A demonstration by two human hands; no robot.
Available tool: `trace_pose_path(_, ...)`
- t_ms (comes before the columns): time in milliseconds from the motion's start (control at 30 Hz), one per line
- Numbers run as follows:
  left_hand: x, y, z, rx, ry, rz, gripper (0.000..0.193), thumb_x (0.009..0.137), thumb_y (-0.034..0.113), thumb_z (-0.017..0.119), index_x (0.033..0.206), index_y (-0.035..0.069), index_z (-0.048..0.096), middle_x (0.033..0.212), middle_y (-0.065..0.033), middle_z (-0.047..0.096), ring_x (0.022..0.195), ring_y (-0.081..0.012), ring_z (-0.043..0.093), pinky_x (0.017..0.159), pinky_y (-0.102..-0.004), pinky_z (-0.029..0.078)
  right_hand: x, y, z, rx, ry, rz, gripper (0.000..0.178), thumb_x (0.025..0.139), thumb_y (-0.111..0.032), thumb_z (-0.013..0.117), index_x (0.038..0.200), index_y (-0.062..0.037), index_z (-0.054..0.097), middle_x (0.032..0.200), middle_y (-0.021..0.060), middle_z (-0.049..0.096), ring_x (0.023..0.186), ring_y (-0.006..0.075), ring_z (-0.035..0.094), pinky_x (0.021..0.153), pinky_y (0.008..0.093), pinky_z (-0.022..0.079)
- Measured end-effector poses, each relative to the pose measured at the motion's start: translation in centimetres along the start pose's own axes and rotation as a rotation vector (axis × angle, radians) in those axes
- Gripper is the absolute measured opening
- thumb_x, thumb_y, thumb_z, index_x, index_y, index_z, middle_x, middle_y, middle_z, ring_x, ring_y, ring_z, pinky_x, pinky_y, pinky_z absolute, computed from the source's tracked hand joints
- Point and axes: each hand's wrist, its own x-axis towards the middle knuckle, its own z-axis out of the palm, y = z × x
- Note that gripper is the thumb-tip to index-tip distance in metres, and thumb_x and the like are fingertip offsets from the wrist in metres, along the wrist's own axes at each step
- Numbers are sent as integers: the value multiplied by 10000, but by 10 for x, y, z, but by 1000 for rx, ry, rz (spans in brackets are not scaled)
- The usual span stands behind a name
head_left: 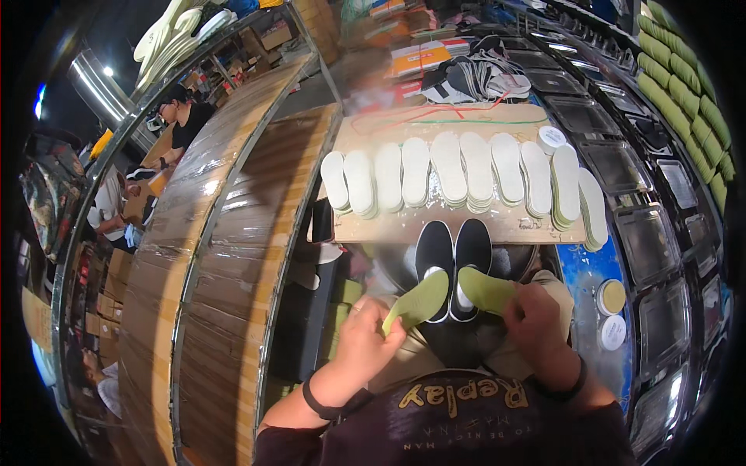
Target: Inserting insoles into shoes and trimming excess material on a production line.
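My left hand is closed on the heel end of a green insole, whose broad end reaches over the opening of a dark slip-on shoe. In the same way my right hand pinches another green insole beside the opening of the second dark slip-on shoe. The two shoes stand side by side, toes pointing away from me, with white edges along their soles. Just beyond the toes, several stacks of pale insoles lie in a row on a wooden board.
To the right are round tubs on a blue surface and a rack of black trays. A metal-framed rack of wrapped boxes stands at left. More shoes lie behind the board. Another person sits at far left.
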Motion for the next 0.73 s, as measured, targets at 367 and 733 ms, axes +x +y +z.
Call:
trace_pose_path(367,15,6,2,104,-42,-27,198,737,50,697,768,19,503,728,-137,536,644,-314,558,579,-383,462,7,1,28,95,79,-112,261,811,-82,622,1059,-4,603,843,157,556,741,349,576,627,436,489)
trace_pose_path(733,-14,-16,32,161,-523,275,171,810,128,688,933,60,591,912,-139,620,828,-312,640,700,-401,527,-8,-5,45,-86,-468,-588,338,794,-166,612,1109,-47,580,920,63,541,924,243,580,643,296,532)
